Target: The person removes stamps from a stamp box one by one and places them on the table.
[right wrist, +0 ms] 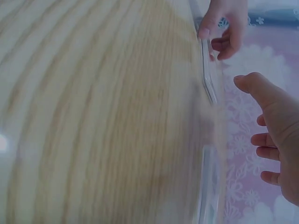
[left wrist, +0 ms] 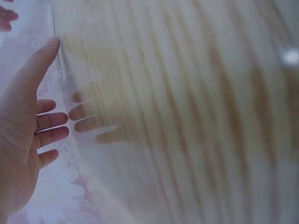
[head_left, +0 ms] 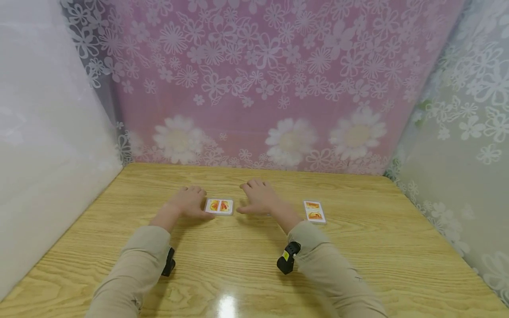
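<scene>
A wooden table (head_left: pixel 230 251) with yellow-brown grain occupied the lower part of the head view; its far edge met a pink backdrop (head_left: pixel 246 95). The backdrop bore white printed flowers across its upper area and three large, pale daisies (head_left: pixel 289 139) along its lower part. At the rear left corner stood a greyish strip (head_left: pixel 93 48) with white floral print. A whitish, largely plain sheet (head_left: pixel 43 132) bounded the left side. A pale grey-green panel (head_left: pixel 457 176) with white flowers bounded the right. A bright reflection (head_left: pixel 227 305) of light was noted on the table at the bottom of the head view.
</scene>
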{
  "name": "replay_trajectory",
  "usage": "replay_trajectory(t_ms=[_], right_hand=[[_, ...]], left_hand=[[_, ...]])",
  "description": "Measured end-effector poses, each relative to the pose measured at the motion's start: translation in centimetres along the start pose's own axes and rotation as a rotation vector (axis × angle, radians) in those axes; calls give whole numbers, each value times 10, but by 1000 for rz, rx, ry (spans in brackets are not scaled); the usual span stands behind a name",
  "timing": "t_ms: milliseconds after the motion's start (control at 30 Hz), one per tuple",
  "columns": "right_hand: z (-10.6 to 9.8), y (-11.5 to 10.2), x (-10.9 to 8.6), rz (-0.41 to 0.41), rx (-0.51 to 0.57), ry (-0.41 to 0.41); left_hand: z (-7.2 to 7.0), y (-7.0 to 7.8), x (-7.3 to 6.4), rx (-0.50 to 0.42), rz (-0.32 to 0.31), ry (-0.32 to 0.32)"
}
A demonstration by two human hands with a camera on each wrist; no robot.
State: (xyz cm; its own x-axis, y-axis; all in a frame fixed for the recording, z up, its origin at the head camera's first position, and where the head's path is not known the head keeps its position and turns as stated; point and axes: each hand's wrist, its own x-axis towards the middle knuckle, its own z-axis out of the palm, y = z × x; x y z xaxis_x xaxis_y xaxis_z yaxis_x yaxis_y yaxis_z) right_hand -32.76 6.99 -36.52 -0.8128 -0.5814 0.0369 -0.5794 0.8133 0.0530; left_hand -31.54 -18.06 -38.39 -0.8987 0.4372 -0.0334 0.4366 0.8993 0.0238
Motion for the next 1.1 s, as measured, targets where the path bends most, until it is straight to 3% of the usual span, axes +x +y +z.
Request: replay_trajectory(t_ms=[500,1100], right_hand=[[12,-30,22,-52,-20,-92],[23,-34,31,-28,45,-130]], left_hand=[[2,2,6,19,37,5],[3,3,8,50,69,5]])
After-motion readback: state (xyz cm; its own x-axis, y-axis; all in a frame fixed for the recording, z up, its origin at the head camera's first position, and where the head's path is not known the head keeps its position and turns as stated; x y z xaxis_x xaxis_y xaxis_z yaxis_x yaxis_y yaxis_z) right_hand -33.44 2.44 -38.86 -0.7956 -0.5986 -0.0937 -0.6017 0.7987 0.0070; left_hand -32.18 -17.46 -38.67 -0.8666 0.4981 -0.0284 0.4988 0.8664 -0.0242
